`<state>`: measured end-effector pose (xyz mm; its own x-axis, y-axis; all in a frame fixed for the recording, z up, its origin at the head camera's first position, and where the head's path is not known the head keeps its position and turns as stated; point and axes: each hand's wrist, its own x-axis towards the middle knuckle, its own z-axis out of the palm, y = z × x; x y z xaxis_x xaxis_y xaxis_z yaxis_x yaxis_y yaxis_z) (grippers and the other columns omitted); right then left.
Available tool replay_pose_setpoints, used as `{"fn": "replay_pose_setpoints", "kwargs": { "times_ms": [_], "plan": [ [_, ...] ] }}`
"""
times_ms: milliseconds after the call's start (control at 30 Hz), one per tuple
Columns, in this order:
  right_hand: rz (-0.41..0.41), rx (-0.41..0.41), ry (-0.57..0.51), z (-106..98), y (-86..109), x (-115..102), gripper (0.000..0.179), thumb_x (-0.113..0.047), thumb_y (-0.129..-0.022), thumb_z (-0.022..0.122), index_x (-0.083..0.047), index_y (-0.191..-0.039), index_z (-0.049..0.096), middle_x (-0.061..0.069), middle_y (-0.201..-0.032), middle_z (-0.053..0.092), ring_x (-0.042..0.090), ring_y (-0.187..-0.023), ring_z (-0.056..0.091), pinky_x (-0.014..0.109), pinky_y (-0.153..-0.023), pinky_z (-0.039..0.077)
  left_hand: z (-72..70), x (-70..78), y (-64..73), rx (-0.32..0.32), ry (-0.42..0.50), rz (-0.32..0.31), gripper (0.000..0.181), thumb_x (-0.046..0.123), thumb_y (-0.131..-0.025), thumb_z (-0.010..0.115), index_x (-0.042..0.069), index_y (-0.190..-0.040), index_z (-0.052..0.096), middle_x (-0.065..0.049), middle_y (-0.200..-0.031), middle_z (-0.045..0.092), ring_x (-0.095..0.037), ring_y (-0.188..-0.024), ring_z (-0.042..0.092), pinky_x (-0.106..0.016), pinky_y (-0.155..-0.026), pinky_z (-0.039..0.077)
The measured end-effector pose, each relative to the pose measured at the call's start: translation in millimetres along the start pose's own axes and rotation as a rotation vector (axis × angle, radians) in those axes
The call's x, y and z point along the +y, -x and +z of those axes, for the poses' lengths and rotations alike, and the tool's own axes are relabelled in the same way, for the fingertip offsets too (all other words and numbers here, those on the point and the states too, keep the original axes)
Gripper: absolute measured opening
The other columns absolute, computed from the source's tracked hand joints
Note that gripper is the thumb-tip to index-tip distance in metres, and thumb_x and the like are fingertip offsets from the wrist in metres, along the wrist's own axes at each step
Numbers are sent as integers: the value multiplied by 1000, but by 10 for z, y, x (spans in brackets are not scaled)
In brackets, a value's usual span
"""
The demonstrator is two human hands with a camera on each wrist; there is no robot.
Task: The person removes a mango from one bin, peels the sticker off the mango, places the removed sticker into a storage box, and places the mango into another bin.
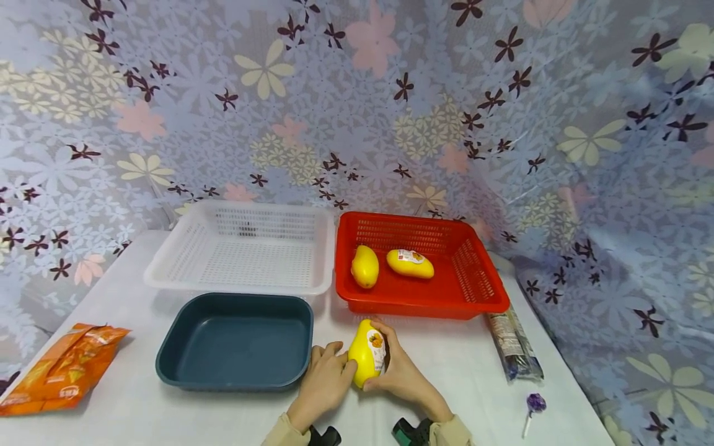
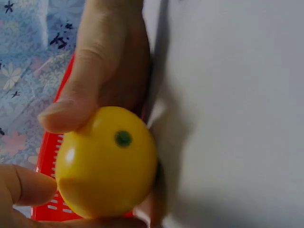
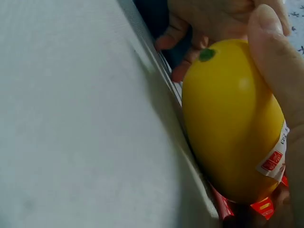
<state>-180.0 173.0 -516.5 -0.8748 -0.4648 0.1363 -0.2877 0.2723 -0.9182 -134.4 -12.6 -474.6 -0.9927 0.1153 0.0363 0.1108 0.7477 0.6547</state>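
Note:
A yellow mango (image 1: 366, 354) with a white label and a small green stem end is held low over the table, in front of the red basket. My right hand (image 1: 403, 365) grips it from the right, thumb on the near side and fingers round the far side. From the left, my left hand (image 1: 328, 376) touches the same mango with its thumb, its other fingers loosely bent. The right wrist view shows the mango (image 3: 230, 123) with the right thumb (image 3: 270, 45) along it and the left hand (image 3: 213, 19) behind.
Two more mangoes (image 1: 365, 266) lie in the red basket (image 1: 424, 306). A white basket (image 1: 240, 289) and a dark blue tray (image 1: 234, 387) stand to the left. An orange snack bag (image 1: 67, 368) lies far left; a clear packet (image 1: 513, 347) and a lollipop (image 1: 535, 404) lie right.

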Motion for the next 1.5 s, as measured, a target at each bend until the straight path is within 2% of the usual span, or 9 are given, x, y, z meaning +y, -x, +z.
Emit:
{"fn": "replay_pose_setpoints", "kwargs": {
  "times_ms": [100, 233, 367, 500, 733, 900, 1100, 1333, 1500],
  "plan": [
    [-28, -2, -30, 20, -18, 25, 110, -34, -59, 92, -19, -147, 28, 15, -160, 22, 7, -139, 30, 9, -109, 23, 27, 15, -74, 32, 44, 2, 41, 23, -93, 49, -5, -118, 66, -20, -123, 61, -34, -99, 50, -49, -85, 43],
    [-57, 5, -6, 73, -25, 18, 111, -33, -57, 93, -18, -147, 29, 16, -158, 26, 1, -136, 32, 11, -109, 25, 91, 48, -151, 137, 75, 19, 44, 22, -90, 58, -2, -127, 61, -17, -111, 63, -28, -92, 54, -42, -78, 48],
    [-34, 48, 21, 121, 4, -23, 118, -26, -54, 95, -17, -149, 25, 15, -153, 34, 2, -129, 40, 13, -105, 33, 133, 74, -170, 236, 101, 28, 36, 19, -84, 67, 3, -117, 69, -11, -103, 65, -24, -90, 59, -39, -76, 52],
    [-15, 120, 103, 144, 62, -70, 130, -23, -51, 96, -13, -153, 15, 13, -151, 38, 6, -124, 47, 19, -101, 40, 150, 96, -167, 278, 161, 35, 26, 17, -81, 72, 8, -105, 72, -6, -101, 69, -21, -88, 64, -36, -76, 53],
    [20, 156, 212, 190, 80, -141, 133, -33, -47, 96, -14, -153, 19, 7, -153, 36, 20, -132, 41, 54, -103, 33, 161, 157, -193, 292, 183, -64, 16, 25, -81, 74, 14, -92, 69, -2, -91, 67, -17, -80, 63, -32, -64, 50],
    [-33, 141, 282, 221, 63, -154, 128, -36, -45, 96, -10, -150, 28, 12, -153, 30, 31, -141, 30, 56, -113, 29, 136, 170, -217, 334, 169, -104, 10, 24, -81, 74, 16, -83, 69, 0, -84, 63, -14, -77, 59, -31, -59, 47],
    [-78, 142, 282, 212, 43, -148, 125, -34, -45, 96, -7, -149, 31, 13, -151, 32, 30, -138, 35, 34, -114, 32, 142, 161, -243, 358, 168, -16, 8, 18, -83, 74, 11, -81, 69, -1, -87, 62, -18, -88, 55, -33, -69, 48],
    [-59, 143, 254, 182, 6, -111, 121, -31, -46, 95, -9, -147, 33, 12, -150, 33, 28, -136, 36, 28, -113, 33, 154, 161, -271, 358, 199, 173, 5, 12, -85, 70, 8, -83, 69, -2, -85, 63, -19, -89, 52, -32, -78, 44],
    [-44, 125, 238, 150, -14, -94, 120, -32, -49, 95, -14, -148, 31, 11, -151, 32, 27, -136, 36, 28, -113, 32, 104, 201, -294, 387, 96, 208, 13, 21, -81, 76, 15, -85, 66, 4, -79, 66, -16, -86, 54, -31, -76, 39]
  ]
}}
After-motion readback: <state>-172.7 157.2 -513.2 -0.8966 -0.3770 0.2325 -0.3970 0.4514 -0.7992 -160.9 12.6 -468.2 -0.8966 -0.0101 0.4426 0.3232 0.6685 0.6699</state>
